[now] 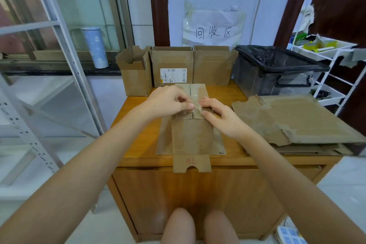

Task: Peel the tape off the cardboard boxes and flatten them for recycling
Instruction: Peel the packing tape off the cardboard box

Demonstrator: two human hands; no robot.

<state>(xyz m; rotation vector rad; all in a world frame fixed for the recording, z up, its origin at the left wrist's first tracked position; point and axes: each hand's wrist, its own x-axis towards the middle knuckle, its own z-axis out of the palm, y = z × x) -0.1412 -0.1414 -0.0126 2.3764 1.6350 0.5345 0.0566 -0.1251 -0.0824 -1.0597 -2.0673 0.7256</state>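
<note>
Nearest, a cardboard box lay mid-tabletop, its flap overhanging the front edge. On its top seam, the left hand pinched clear tape; the right hand pressed curled fingers beside it.

The shipping label print is too small to read. Both hands, left hand and right hand, hide part of the box's taped seam.

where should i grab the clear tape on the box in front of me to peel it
Pinch the clear tape at its lifted near end, where the left hand already holds it, coming from above. It runs along the box's centre seam, so pull along it.
</note>
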